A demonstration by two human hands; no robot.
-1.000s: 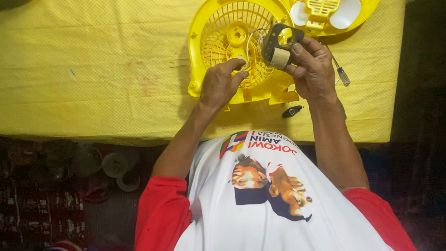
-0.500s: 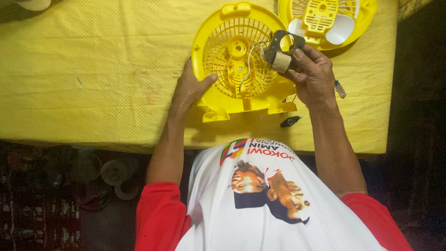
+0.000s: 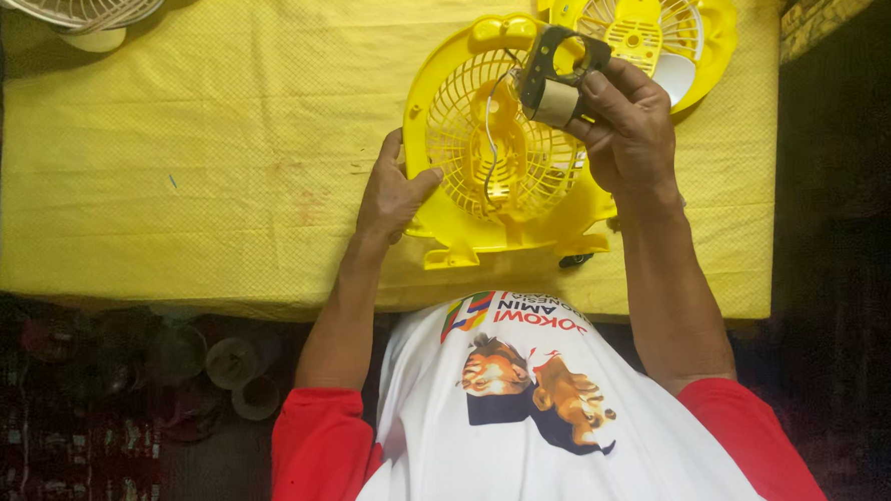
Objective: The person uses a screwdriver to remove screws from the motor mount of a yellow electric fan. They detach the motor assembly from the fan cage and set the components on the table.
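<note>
The right hand (image 3: pixel 631 132) grips one small motor (image 3: pixel 556 85) in closed fingers; the left hand (image 3: pixel 391 195) rests flat-fingered on one of two yellow fan grilles (image 3: pixel 482 169).

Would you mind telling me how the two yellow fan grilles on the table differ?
The near grille lies whole in view, steadied by the left hand; the far grille is untouched and cut off by the frame. The right hand holds a motor above the near one. Both are round, yellow and slatted.

A yellow cloth (image 3: pixel 210 141) covers the table (image 3: pixel 147 299). Below its near edge the floor (image 3: pixel 92 416) lies dim, cluttered with round pots (image 3: pixel 232 362). Darkness fills the right side.
</note>
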